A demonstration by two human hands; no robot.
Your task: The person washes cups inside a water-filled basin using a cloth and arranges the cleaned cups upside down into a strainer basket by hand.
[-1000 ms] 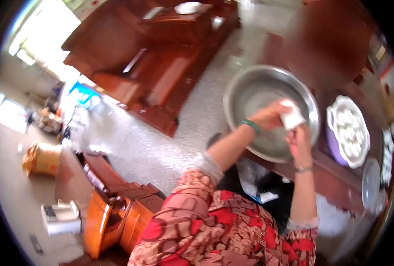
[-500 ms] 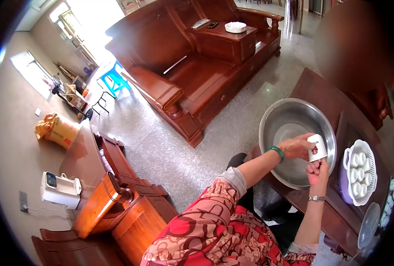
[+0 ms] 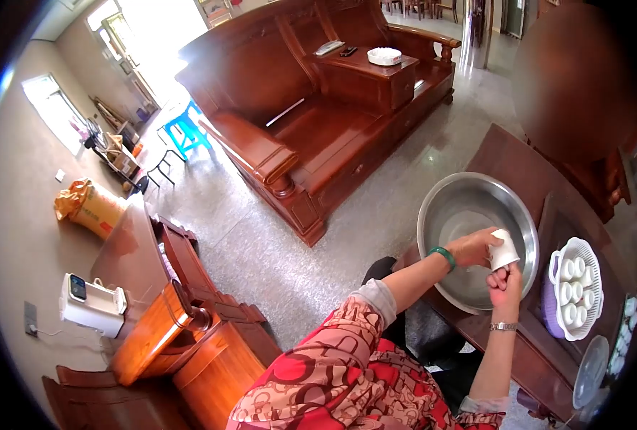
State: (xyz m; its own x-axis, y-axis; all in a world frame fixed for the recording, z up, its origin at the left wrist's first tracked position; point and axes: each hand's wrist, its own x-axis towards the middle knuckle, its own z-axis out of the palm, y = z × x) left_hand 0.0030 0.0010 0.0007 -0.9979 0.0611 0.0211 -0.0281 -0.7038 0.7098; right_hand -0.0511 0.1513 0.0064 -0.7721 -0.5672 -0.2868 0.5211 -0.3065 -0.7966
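A white cup (image 3: 504, 249) is held by both my hands over a wide metal basin (image 3: 433, 201). My left hand (image 3: 472, 248), with a green bangle at its wrist, has its fingers closed round the cup's upper side. My right hand (image 3: 503, 284), wearing a metal watch, grips the cup from below, its fingers curled near the rim. The cup is tilted, and a plain white side faces me. Shallow liquid seems to lie in the basin, though its depth is hard to judge.
Right of the basin, a white slotted basket (image 3: 596, 287) with several small white cups sits in a purple container (image 3: 550, 308). A clear round lid (image 3: 591, 373) lies nearer me on the dark wooden table (image 3: 540, 358). Beyond stands a wooden sofa (image 3: 318, 143).
The cup has turned in my hands: its red print no longer shows. Both hands have shifted slightly left in view, and the whole scene has moved a little with the camera.
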